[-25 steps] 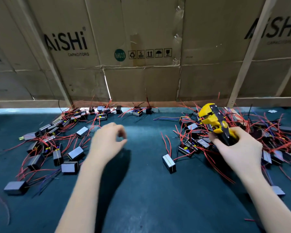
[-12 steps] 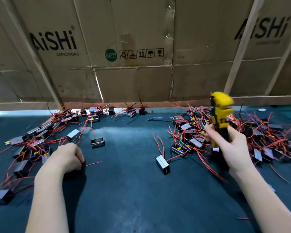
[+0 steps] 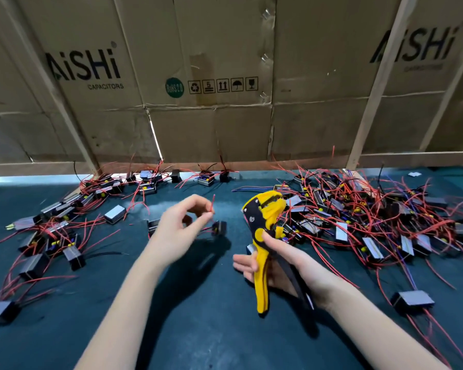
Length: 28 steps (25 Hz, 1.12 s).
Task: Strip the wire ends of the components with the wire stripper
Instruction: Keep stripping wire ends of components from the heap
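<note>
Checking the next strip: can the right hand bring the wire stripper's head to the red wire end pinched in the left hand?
Probably yes. The right hand holds the wire stripper with its head toward the red wire end that the left hand pinches upright, and only open space lies between them.

Wire stripper (image 3: 265,231): yellow-and-black hand tool, held upright above the tabletop, head uppermost and tilted left, handles spread apart. Held component (image 3: 219,227): small dark block hanging blurred just left of the stripper's head, one red wire (image 3: 212,206) rising from it with its end pointing up. Remaining components: grey-and-black blocks with red wires, in a left pile (image 3: 56,231) and a denser right pile (image 3: 372,217).
</note>
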### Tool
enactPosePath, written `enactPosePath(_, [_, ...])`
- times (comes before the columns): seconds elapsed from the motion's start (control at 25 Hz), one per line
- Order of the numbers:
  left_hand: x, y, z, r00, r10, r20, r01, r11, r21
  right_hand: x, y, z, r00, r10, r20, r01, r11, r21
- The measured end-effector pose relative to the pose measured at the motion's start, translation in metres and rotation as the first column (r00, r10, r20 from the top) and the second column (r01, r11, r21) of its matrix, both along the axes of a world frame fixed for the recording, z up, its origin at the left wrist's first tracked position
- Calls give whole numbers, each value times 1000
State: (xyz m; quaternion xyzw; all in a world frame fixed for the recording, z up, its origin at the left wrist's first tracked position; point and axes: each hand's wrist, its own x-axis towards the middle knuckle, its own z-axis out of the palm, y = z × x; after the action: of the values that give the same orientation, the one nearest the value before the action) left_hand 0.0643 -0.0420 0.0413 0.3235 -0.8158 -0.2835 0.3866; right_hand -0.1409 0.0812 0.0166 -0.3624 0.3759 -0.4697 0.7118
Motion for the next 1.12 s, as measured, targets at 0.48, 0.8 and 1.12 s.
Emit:
enactPosePath(0.48, [8,1,-4,975,-204,93,166,935,312,-34,-6,2,841,-478,-251,409,868,-281])
enactPosePath(0.8, [-5,5,-15,828,92,553,-359,844,398,-33,9,4,793,-311,-524,80,905,-417])
enactPosePath(1.12, [-36,20,-27,967,39,251,-154,878,454,-29,7,3,691,-425,-586,193,888,-417])
